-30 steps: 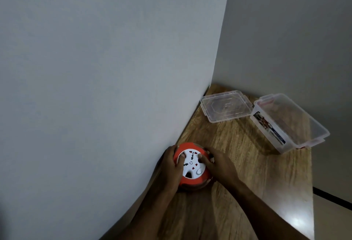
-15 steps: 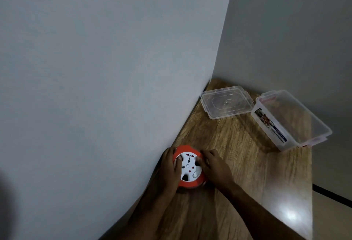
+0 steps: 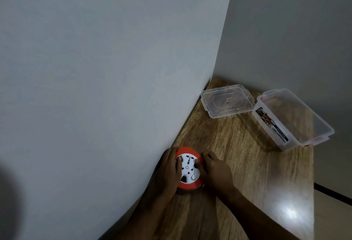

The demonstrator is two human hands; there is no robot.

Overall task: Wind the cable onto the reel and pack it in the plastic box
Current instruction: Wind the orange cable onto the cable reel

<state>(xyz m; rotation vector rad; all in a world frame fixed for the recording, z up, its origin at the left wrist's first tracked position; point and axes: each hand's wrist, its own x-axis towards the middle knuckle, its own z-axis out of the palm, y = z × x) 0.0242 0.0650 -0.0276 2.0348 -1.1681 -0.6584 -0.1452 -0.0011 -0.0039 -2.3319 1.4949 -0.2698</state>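
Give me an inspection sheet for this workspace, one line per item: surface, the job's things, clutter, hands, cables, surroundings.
Surface: wooden table, glare patch near its right front edge.
Job's things: orange reel with a white socket face, on the table by the wall; clear plastic box open at the far right; its lid lies flat beside it, off the box.
Clutter: nothing seen.
Hands: left hand grips the reel's left side; right hand grips its right side, a fingertip on the white face.
Cables: no loose cable seen; whether it is fully wound cannot be told.
Surroundings: grey wall along the table's left, another behind; dark strip at the lower right.
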